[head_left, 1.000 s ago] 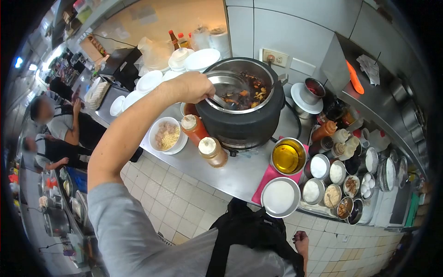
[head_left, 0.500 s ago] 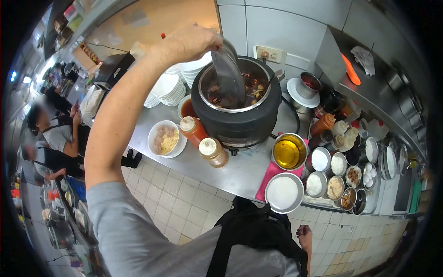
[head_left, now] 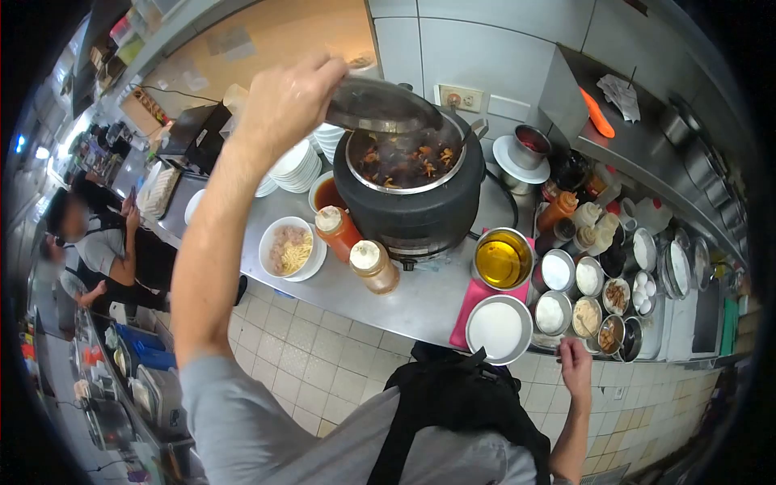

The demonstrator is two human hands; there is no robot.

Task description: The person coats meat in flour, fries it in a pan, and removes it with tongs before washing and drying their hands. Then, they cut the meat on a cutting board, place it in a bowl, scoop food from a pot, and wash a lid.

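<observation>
My left hand [head_left: 295,101] grips the edge of a dark metal lid [head_left: 384,105]. The lid is tilted over the back part of a large black soup warmer [head_left: 412,218]. Inside the warmer is a dark soup [head_left: 408,158] with brown and orange pieces. My right hand [head_left: 575,365] is at the counter's front edge, just below the tubs of ingredients. Its fingers are curled closed; whatever they hold, if anything, I cannot make out. Closest to it are a tub of pale yellow paste [head_left: 587,317] and a tub of brown pieces [head_left: 611,333].
Left of the warmer stand a bowl of meat and noodles [head_left: 288,246], two sauce bottles [head_left: 373,267] and stacked white bowls [head_left: 295,166]. At right are a pot of yellow oil [head_left: 503,259] and a bowl of white powder [head_left: 496,330]. People [head_left: 105,242] stand far left.
My left hand has moved left and the lid has swung from steep to flatter, uncovering more soup. My right hand has risen from beside my body to the counter's edge.
</observation>
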